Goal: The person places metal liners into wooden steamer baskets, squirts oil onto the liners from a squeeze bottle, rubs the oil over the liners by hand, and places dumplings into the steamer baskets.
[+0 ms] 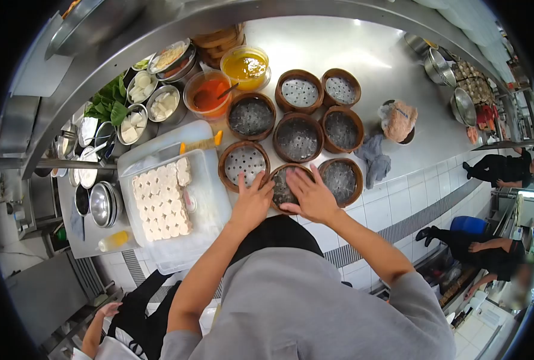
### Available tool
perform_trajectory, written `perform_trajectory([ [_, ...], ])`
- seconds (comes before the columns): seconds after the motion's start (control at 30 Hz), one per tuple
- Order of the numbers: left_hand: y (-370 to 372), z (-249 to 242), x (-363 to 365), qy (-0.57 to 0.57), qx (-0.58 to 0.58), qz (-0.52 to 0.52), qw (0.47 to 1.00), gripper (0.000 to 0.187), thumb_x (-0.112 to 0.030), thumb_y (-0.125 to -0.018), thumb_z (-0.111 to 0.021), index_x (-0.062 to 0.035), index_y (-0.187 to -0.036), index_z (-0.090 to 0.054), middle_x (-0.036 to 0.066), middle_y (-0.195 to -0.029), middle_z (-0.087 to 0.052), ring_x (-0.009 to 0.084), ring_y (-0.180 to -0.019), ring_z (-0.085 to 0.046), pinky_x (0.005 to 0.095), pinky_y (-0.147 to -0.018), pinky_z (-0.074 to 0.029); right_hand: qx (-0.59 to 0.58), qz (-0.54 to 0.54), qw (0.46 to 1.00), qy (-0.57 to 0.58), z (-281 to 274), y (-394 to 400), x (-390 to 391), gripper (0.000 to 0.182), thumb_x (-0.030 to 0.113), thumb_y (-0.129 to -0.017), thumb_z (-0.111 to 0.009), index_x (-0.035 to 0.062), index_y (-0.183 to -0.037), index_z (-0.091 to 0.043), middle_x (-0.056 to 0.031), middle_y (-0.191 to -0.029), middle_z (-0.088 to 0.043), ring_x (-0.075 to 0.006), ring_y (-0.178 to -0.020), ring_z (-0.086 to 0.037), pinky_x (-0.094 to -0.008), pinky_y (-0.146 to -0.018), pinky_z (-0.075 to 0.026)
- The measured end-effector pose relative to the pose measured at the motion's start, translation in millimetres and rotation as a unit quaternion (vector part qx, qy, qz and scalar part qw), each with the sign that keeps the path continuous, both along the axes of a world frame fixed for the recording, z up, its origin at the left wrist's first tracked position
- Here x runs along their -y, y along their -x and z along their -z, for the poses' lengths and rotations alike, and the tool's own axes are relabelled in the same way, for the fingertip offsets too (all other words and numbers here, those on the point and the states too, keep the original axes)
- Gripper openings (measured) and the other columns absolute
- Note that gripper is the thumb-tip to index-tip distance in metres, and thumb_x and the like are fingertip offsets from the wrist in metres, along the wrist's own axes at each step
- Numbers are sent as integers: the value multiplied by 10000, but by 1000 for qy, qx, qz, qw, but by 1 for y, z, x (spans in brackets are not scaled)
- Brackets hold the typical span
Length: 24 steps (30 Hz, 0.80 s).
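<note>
Several round bamboo steamer baskets with perforated liners stand on the steel counter in front of me. My right hand (pixel 310 195) lies with fingers spread over the nearest steamer basket (pixel 283 189), fingertips on its dark liner and thumb at the near rim. My left hand (pixel 253 199) has its fingers stretched out between that basket and the steamer basket with a pale liner (pixel 244 162) to its left; its fingertips are at their rims. Close to my right hand is another steamer basket with a dark liner (pixel 339 180).
Left is a plastic tray (pixel 210 174) with rows of pale dumpling-like pieces (pixel 159 201) and a brush (pixel 201 144). Behind are tubs of orange sauce (pixel 205 96) and yellow liquid (pixel 244 65). A grey cloth (pixel 373 159) and a bowl of pink filling (pixel 399 120) sit right. Other people stand nearby.
</note>
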<state>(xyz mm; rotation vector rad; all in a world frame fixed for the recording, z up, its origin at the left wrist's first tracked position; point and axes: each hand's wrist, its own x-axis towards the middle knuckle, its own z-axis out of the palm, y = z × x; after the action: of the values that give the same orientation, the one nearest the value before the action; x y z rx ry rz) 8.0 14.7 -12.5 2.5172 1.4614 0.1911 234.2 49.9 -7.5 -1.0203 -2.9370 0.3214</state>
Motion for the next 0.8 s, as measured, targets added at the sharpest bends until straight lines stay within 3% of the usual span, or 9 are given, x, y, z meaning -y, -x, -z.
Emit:
perform_trajectory([
  [0.1,-3,4,-5,-12,-11,-1,1000,325,-85,-895,-581,-59,-1181,-734,18,-1394,-601,302,-1453,-380,749,-1153,-182,-33,35,994,-95,2,3,13,802,683,-954,-476,-29,-1270,-669,-160,-1440,-585,-285,-1409,-484,-549,-1245,-187],
  [0.2,-4,-6,-4,40,-25,-7,999,324,-80,-900,-576,-60,-1182,-734,20,-1390,-601,307,-1448,-386,747,-1156,-181,-47,-80,996,13,-2,-15,27,777,643,-984,-454,-39,-1308,-636,-158,-1416,-602,-282,-1395,-496,-543,-1247,-190],
  [0.37,-6,-4,-2,29,-35,-2,999,319,-94,-897,-585,-61,-1177,-734,18,-1390,-592,316,-1433,-404,747,-1161,-176,23,37,995,-90,-8,-35,31,715,596,-991,-498,-46,-1267,-652,-177,-1397,-610,-284,-1364,-526,-571,-1238,-195],
  [0.5,-9,-5,-1,28,-62,1,998,307,-125,-902,-590,-58,-1164,-734,17,-1389,-584,319,-1424,-415,746,-1162,-178,4,-67,997,45,-13,-32,38,742,598,-999,-473,-65,-1294,-627,-190,-1430,-580,-289,-1398,-488,-576,-1235,-186],
  [0.57,-10,-3,-1,6,-39,-2,999,279,-138,-923,-570,-33,-1116,-742,43,-1343,-610,335,-1395,-444,742,-1161,-184,-7,53,992,-111,-9,-35,25,737,612,-949,-566,-64,-1223,-676,-179,-1390,-616,-295,-1331,-555,-555,-1223,-252],
  [0.63,-14,-2,3,-17,-14,-7,1000,274,-150,-944,-550,-9,-1067,-750,69,-1298,-636,351,-1365,-472,739,-1160,-191,19,50,990,-133,-16,-28,25,745,619,-943,-568,-62,-1227,-674,-181,-1389,-616,-283,-1313,-574,-559,-1224,-253],
  [0.7,-13,-4,2,-23,-17,-8,1000,277,-145,-945,-548,-2,-1073,-748,70,-1302,-634,359,-1369,-467,736,-1165,-189,74,-80,992,56,-22,-28,30,751,606,-957,-552,-63,-1287,-632,-177,-1452,-568,-283,-1341,-546,-565,-1238,-204],
  [0.73,-11,-4,3,-28,-20,-11,999,277,-145,-945,-548,-2,-1073,-748,70,-1302,-634,359,-1369,-467,736,-1165,-189,90,-31,991,97,-20,-35,31,728,579,-974,-545,-67,-1304,-613,-193,-1441,-569,-291,-1347,-535,-580,-1231,-207],
  [0.8,-11,-4,3,4,-59,-3,998,302,-140,-911,-584,-56,-1160,-733,36,-1364,-599,328,-1428,-412,754,-1161,-182,49,6,999,-7,-12,-34,20,725,578,-982,-530,-68,-1295,-622,-200,-1410,-590,-296,-1335,-545,-581,-1227,-217],
])
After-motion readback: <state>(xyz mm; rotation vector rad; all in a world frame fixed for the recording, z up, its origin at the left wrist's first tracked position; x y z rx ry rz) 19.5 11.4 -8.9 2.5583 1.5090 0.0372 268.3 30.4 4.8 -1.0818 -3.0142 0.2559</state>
